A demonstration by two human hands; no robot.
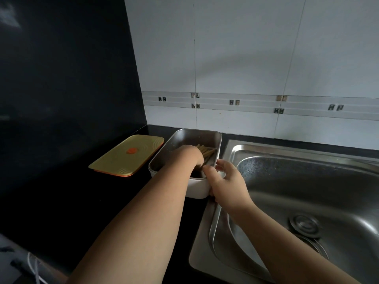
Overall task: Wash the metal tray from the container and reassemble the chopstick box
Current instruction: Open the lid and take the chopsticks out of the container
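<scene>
- Position: we find the metal tray [185,138] seated inside the white container [196,188], on the black countertop [61,181] just beside the sink [307,181]. We judge that it stands there so it has only a short way to go to the basin for washing.
- Contents: wooden chopsticks [207,152] lie in the right half of the tray. In our judgement they must come out before the tray can be lifted and washed.
- The left hand [187,155] reaches down into the tray, its fingers bent over the near ends of the chopsticks. The fingertips are hidden, so we cannot tell whether they have closed on the bundle.
- The right hand [227,182] grasps the near right corner of the container, thumb over the rim and fingers round the outer wall. We read this as a brace that steadies the box while the other hand works inside.
- The yellow lid [127,155], with an orange spot at its centre, lies flat on the countertop left of the container and apart from it. There it leaves the box open and is at hand for reassembly.
- Progress: we judge the task to be at an early step, with the tray not yet taken out or washed.
</scene>
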